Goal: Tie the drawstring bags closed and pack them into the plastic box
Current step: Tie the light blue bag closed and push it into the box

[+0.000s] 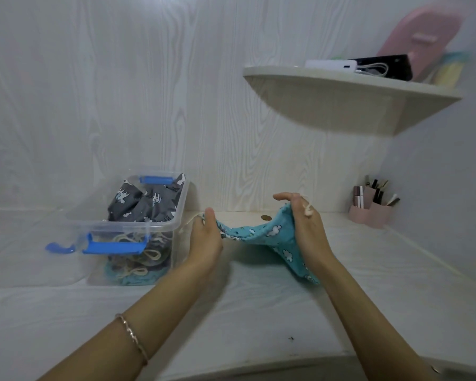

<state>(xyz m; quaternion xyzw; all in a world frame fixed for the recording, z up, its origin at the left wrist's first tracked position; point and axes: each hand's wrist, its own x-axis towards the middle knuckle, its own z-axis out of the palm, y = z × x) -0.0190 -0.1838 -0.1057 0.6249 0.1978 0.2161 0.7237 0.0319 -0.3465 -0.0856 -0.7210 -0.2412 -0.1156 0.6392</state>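
So the teal cloud-print drawstring bag (275,237) hangs mid-frame over the table (259,312): left hand (205,237) grip pinches its cord (194,218), right hand (307,224) grip clutches the mouth. I'd pull evenly outward, then knot; clear plastic box (99,224) sits left

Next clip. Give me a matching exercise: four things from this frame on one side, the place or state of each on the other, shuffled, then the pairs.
1. right hand
2. grey bag
3. pink holder
4. power bank

A. on the shelf
B. on the desk, back right
C. in the box
D. gripping a teal bag

Pairs: 1-D, 2-C, 3-B, 4-A.
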